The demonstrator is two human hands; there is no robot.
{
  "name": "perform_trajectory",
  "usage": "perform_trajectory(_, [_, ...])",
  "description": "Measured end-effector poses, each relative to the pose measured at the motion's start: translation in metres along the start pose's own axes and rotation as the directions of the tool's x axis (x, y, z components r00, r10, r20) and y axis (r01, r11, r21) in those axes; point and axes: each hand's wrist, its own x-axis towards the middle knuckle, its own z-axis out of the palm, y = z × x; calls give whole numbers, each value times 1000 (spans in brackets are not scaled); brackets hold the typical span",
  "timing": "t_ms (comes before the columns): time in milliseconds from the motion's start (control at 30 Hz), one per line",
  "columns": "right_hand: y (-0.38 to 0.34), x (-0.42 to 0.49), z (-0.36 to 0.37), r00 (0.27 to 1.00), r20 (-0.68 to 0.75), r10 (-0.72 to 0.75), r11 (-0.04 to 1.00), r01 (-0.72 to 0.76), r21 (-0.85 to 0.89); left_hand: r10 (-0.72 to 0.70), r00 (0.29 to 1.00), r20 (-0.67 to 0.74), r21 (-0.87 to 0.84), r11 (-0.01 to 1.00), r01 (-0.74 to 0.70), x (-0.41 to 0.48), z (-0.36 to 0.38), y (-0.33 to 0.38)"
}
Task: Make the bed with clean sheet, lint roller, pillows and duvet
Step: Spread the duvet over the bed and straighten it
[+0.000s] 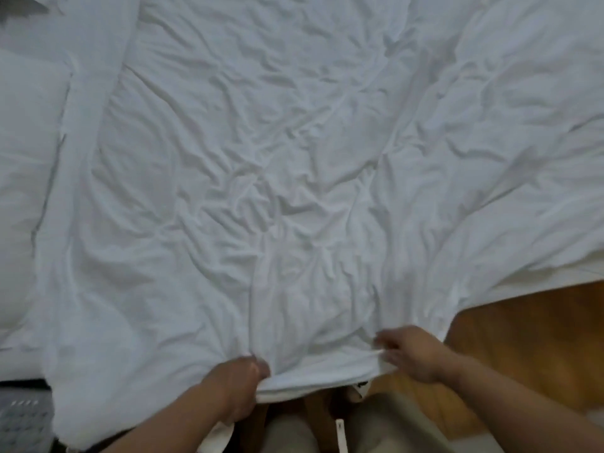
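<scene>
Duvet [294,158]: white, heavily creased, spread over the bed and filling most of the view. Its near edge reaches past the bed side toward the person.

Left hand [235,385]: fingers curled round the duvet's near edge, cloth bunched in the grip.

Right hand [413,353]: on the same edge, further right, fingers and thumb pinching a fold. Slightly blurred.

The stretch of edge between the two hands is drawn fairly straight.

Pillow [23,165]: white, at the duvet's left border, touching it.

Wooden floor [529,341]: visible beyond the duvet's lower right edge.

Beige trousers [385,429]: directly below the held edge.

Grey patterned surface [19,423]: at the duvet's lower left. Cannot tell what it is.
</scene>
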Motion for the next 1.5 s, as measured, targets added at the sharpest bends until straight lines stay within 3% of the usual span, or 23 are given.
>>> perform_trajectory(33, [15,2,-15,980,-184,76,996,-64,69,14,990,-141,-48,999,-21,5,-11,13])
perform_trajectory(67, [31,5,-33,892,-412,184,981,-139,136,23,954,-297,-70,997,-46,11,-27,27])
perform_trajectory(100, [47,6,-54,744,-590,314,949,-226,221,29,905,-425,-62,996,-61,18,-45,42])
perform_trajectory(133, [63,5,-76,601,-651,463,886,-312,342,33,869,-494,-32,998,-56,28,-63,58])
perform_trajectory(167, [79,3,-98,516,-614,597,802,-381,460,34,857,-515,1,999,-40,39,-80,75])
perform_trajectory(200, [93,3,-116,494,-518,698,714,-427,555,26,868,-496,41,999,-7,53,-92,90])
perform_trajectory(267, [116,10,-136,520,-343,782,605,-501,619,16,882,-470,137,989,54,83,-112,118])
perform_trajectory(300, [126,15,-138,535,-321,781,604,-519,605,6,883,-470,154,985,75,99,-117,129])
perform_trajectory(367, [144,24,-133,577,-374,726,668,-461,584,-37,903,-428,134,985,104,121,-120,145])
perform_trajectory(500, [173,16,-132,631,-533,564,779,-193,597,-141,918,-370,34,986,165,133,-120,172])
perform_trajectory(600, [203,-28,-113,619,-568,543,820,-247,516,-30,879,-476,-13,1000,28,142,-142,212])
perform_trajectory(700, [233,-82,-69,548,-565,617,772,-283,569,95,884,-459,69,995,-71,166,-176,276])
perform_trajectory(733, [241,-89,-60,557,-539,632,753,-277,597,121,903,-412,113,990,-81,177,-185,297])
perform_trajectory(833, [266,-83,-78,697,-366,617,702,-277,656,157,948,-276,218,971,-97,210,-202,345])
perform_trajectory(867, [276,-80,-92,693,-349,631,667,-255,700,156,955,-253,240,966,-94,221,-206,355])
perform_trajectory(900, [288,-79,-108,637,-380,671,628,-216,747,156,957,-244,252,963,-93,231,-212,365])
perform_trajectory(967, [319,-77,-143,401,-478,781,570,-147,809,197,941,-276,270,955,-121,250,-228,386])
perform_trajectory(1033, [349,-78,-184,274,-422,864,465,-115,878,307,889,-338,329,924,-194,272,-248,412])
perform_trajectory(1133, [394,-71,-248,247,-223,943,229,8,974,409,828,-385,357,893,-275,305,-266,455])
perform_trajectory(1200, [425,-54,-279,233,-119,965,84,152,985,369,844,-389,333,910,-245,329,-273,479])
perform_trajectory(1233, [435,-44,-286,231,-104,968,62,182,981,346,858,-381,352,912,-211,338,-276,487])
perform_trajectory(1400, [458,-52,-282,272,-236,933,239,22,971,278,893,-354,366,920,-141,361,-303,516])
perform_trajectory(1500, [500,-115,-263,201,-274,941,291,-58,955,337,838,-429,399,903,-159,369,-317,555])
